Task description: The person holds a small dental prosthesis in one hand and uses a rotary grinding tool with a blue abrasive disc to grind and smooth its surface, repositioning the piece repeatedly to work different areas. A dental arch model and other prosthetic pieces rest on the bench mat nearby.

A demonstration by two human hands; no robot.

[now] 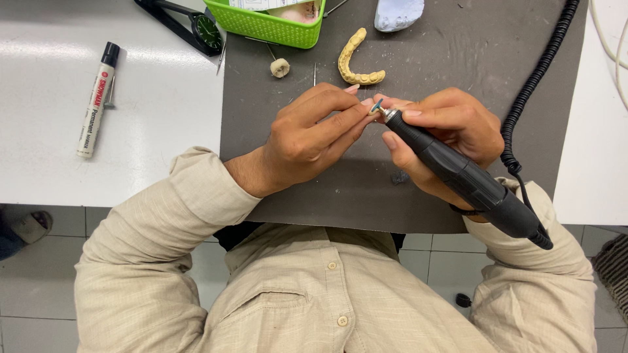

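A: While the right hand [451, 127] is gripping the black rotary handpiece [461, 175], fingers wrapped tight round its barrel, what's the left hand [314, 134] doing?

B: It's pinching a small workpiece [374, 108] at the tool's tip, thumb & fingertips pressed together on it. Piece is mostly hidden, can't tell what it is. Both hands are hovering over the dark grey mat [458, 52], near its middle.

A: Room round the mat's edges?

B: Near edge of the mat is hanging at the table front, just past the wrists. Towards the mat's far side a yellowish dental arch cast [356, 62] is lying just beyond the fingertips, w/ a small single-tooth model [280, 67] left of it. A green basket [265, 25] is straddling the mat's far left corner, a pale blue cast [398, 13] at the far edge. Coiled black cord [533, 78] is running along the mat's right side.

A: And off the mat?

B: White tabletop [52, 72] left of the mat is carrying a marker pen [97, 99], well apart from the hands, plus a black gauge [196, 27] beside the basket. Tiled floor [33, 287] is showing below the table edge.
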